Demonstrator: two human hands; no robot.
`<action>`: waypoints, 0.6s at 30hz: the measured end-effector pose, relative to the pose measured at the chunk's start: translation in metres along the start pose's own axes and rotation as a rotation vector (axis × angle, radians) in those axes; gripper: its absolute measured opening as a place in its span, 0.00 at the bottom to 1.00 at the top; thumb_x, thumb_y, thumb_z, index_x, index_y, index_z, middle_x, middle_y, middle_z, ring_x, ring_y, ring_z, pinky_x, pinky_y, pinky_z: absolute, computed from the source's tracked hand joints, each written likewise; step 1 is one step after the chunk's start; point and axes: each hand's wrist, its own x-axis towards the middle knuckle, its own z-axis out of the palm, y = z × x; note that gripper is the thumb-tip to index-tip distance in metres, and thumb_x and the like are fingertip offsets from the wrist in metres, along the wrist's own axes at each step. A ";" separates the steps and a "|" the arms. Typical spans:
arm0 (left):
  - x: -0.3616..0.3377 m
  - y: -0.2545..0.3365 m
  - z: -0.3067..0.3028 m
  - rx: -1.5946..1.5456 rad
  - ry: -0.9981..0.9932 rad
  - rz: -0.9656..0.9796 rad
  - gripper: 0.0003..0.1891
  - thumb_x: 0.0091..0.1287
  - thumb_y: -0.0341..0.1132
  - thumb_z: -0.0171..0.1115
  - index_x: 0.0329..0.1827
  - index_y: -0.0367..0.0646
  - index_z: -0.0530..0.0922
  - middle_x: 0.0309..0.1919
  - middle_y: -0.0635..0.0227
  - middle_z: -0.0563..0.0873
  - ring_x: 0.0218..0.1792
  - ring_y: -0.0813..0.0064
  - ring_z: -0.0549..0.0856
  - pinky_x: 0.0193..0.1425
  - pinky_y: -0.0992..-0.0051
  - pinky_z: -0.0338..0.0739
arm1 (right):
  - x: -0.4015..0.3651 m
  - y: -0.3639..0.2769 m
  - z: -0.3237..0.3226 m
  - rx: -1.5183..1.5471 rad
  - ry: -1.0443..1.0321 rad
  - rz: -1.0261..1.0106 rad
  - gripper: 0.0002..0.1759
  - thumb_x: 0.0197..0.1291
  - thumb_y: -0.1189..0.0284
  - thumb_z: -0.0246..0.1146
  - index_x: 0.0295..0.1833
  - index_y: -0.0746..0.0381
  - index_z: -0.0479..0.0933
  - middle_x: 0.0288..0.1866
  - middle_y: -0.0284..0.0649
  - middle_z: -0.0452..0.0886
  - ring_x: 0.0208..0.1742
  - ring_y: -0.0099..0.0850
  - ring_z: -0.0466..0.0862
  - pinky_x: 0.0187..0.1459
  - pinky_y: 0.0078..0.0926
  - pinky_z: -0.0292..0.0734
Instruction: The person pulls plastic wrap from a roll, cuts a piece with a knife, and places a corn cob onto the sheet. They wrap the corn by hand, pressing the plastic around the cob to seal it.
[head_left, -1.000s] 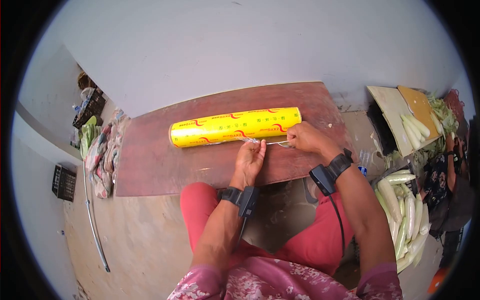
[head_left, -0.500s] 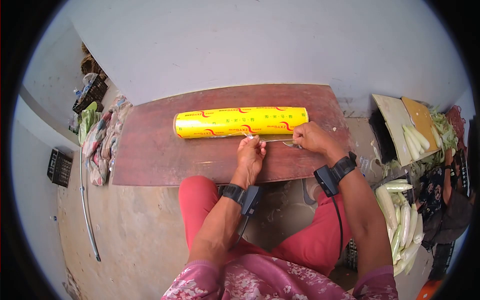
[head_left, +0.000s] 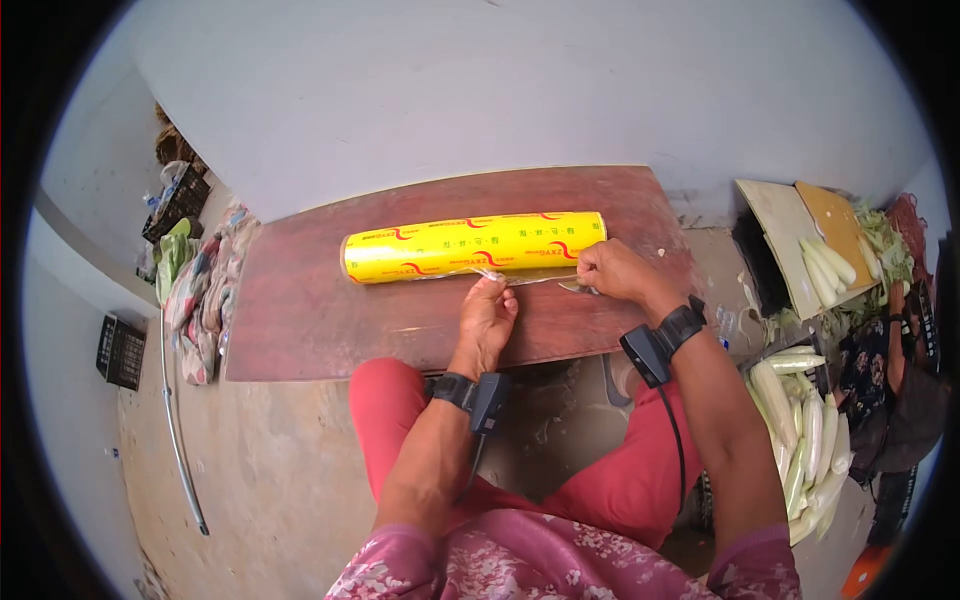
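Observation:
A long yellow roll of cling film [head_left: 473, 246] lies across a dark red wooden table [head_left: 330, 320]. My left hand [head_left: 487, 316] pinches the loose edge of clear film [head_left: 520, 279] just in front of the roll's middle. Near the roll's right end, my right hand [head_left: 612, 272] grips the same strip of film, which is stretched thin between both hands. Each wrist carries a black band with a small device.
A patterned cloth [head_left: 205, 290] hangs off the table's left end. Black crates [head_left: 122, 352] stand by the left wall. At the right are peeled pale cobs [head_left: 810, 420] in a pile, cardboard [head_left: 790, 235] and another person [head_left: 900, 370].
My left hand has shifted slightly left along the film edge and both hands sit a little closer to the roll. The view has wobbled slightly; the roll stays in place.

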 end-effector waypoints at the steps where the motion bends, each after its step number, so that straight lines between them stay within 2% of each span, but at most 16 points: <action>1: -0.001 0.000 -0.001 0.012 -0.040 -0.012 0.05 0.65 0.24 0.56 0.41 0.43 0.74 0.29 0.73 0.77 0.27 0.80 0.75 0.29 0.83 0.71 | 0.001 0.001 0.001 -0.004 0.009 -0.027 0.02 0.47 0.76 0.61 0.26 0.64 0.77 0.23 0.46 0.80 0.25 0.38 0.79 0.29 0.34 0.72; 2: -0.002 0.000 -0.001 0.021 -0.044 -0.022 0.05 0.65 0.24 0.56 0.41 0.44 0.74 0.29 0.74 0.77 0.27 0.81 0.74 0.28 0.83 0.70 | 0.001 0.003 0.001 -0.007 0.019 -0.054 0.03 0.46 0.76 0.62 0.26 0.65 0.77 0.22 0.45 0.79 0.22 0.35 0.78 0.27 0.32 0.71; 4: -0.005 0.002 0.003 0.041 -0.051 -0.040 0.05 0.65 0.25 0.56 0.42 0.45 0.74 0.28 0.75 0.75 0.26 0.81 0.73 0.27 0.83 0.68 | 0.000 0.001 0.000 0.001 0.016 -0.047 0.03 0.47 0.76 0.62 0.26 0.64 0.78 0.22 0.45 0.79 0.22 0.34 0.78 0.27 0.32 0.71; 11: -0.011 0.000 0.003 0.037 -0.002 -0.002 0.05 0.65 0.25 0.57 0.43 0.44 0.73 0.31 0.73 0.78 0.28 0.79 0.76 0.28 0.82 0.71 | 0.002 0.004 0.000 0.015 0.007 -0.036 0.02 0.48 0.77 0.61 0.27 0.64 0.78 0.22 0.44 0.80 0.23 0.33 0.79 0.27 0.31 0.72; 14: -0.010 0.001 0.003 0.044 0.021 0.019 0.08 0.64 0.25 0.58 0.45 0.41 0.73 0.36 0.69 0.81 0.31 0.79 0.79 0.28 0.83 0.72 | 0.000 -0.006 -0.007 0.017 -0.052 0.062 0.03 0.49 0.75 0.60 0.26 0.62 0.78 0.28 0.47 0.82 0.31 0.44 0.81 0.35 0.37 0.75; 16: -0.006 0.004 0.000 0.033 -0.011 0.010 0.10 0.63 0.24 0.58 0.47 0.38 0.73 0.39 0.66 0.82 0.32 0.78 0.80 0.28 0.85 0.73 | 0.000 -0.007 -0.007 0.005 -0.051 0.062 0.03 0.49 0.75 0.60 0.26 0.62 0.78 0.28 0.47 0.82 0.31 0.44 0.81 0.35 0.37 0.75; 18: -0.006 0.006 0.000 -0.014 -0.019 -0.013 0.09 0.63 0.24 0.59 0.46 0.35 0.74 0.37 0.66 0.82 0.31 0.78 0.80 0.28 0.84 0.73 | 0.000 -0.008 -0.008 0.007 -0.050 0.062 0.03 0.49 0.75 0.60 0.26 0.62 0.78 0.29 0.47 0.82 0.31 0.44 0.81 0.35 0.37 0.75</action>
